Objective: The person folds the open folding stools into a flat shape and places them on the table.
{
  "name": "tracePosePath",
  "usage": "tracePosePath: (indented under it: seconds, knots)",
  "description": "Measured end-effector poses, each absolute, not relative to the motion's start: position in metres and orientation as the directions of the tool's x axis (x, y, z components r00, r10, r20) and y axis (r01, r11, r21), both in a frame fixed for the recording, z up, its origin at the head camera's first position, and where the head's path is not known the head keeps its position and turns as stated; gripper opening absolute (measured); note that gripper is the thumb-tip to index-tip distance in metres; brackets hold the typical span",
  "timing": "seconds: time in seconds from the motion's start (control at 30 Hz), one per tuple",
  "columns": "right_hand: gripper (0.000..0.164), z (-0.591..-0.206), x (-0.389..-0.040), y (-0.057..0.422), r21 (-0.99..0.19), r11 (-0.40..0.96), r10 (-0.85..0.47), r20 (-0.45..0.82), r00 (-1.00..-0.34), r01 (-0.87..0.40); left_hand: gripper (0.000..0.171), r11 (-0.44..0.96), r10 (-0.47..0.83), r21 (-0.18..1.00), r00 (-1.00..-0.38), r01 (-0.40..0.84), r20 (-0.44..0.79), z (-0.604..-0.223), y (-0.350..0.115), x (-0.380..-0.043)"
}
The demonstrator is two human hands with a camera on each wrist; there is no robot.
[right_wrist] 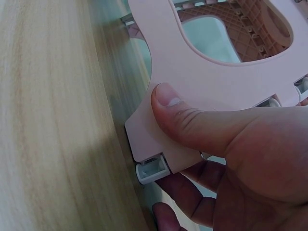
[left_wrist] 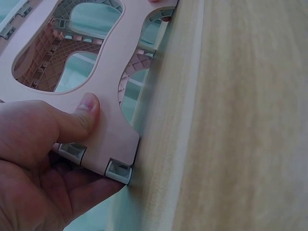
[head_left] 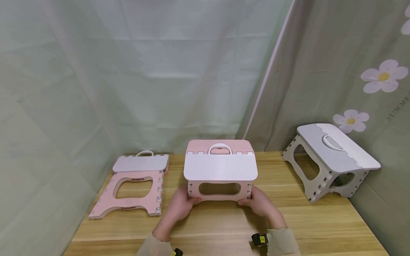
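Note:
A pink and white folding stool (head_left: 220, 167) stands unfolded at the middle of the table, its white handle arched over the seat's seam. My left hand (head_left: 180, 203) grips the lower left corner of its front leg panel. In the left wrist view the thumb (left_wrist: 86, 113) presses the pink face while the fingers curl behind the hinged edge. On the other side, my right hand (head_left: 260, 202) holds the lower right corner. The right wrist view shows that thumb (right_wrist: 168, 103) flat on the panel (right_wrist: 202, 86), fingers bent around behind it. The feet are close to the tabletop.
At the left lies a second pink and white stool (head_left: 139, 202), folded down with its leg panel toward me. A grey and white stool (head_left: 333, 153) stands unfolded at the right, angled by the flowered curtain (head_left: 384, 76). Pale green cloth (head_left: 179, 78) hangs behind the wooden table (head_left: 217, 224).

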State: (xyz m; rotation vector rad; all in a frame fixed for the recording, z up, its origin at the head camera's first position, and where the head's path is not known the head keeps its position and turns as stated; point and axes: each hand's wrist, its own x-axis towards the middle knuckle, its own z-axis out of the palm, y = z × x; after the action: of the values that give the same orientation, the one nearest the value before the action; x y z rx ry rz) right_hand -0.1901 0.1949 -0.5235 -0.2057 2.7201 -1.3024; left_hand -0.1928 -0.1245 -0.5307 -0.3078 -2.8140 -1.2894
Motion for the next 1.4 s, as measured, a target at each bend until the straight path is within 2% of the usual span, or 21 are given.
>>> tracePosePath:
  seconds: [0.5, 1.13, 1.4]
  knots:
    - [0.050, -0.5232, -0.1909, 0.1961, -0.786, 0.614, -0.177, -0.041, -0.983, -0.077, 0.048, 0.643, 0.168, 0.740, -0.979, 0.195, 0.112, -0.5296, -0.1235, -0.1946]
    - [0.044, -0.5220, -0.1906, 0.1955, -0.775, 0.628, -0.178, -0.052, -0.983, -0.073, 0.049, 0.642, 0.172, 0.741, -0.979, 0.197, 0.111, -0.5291, -0.1238, -0.1943]
    - [0.045, -0.5222, -0.1899, 0.1947, -0.781, 0.620, -0.178, -0.052, -0.983, -0.071, 0.054, 0.637, 0.167, 0.748, -0.981, 0.186, 0.101, -0.5322, -0.1238, -0.1951]
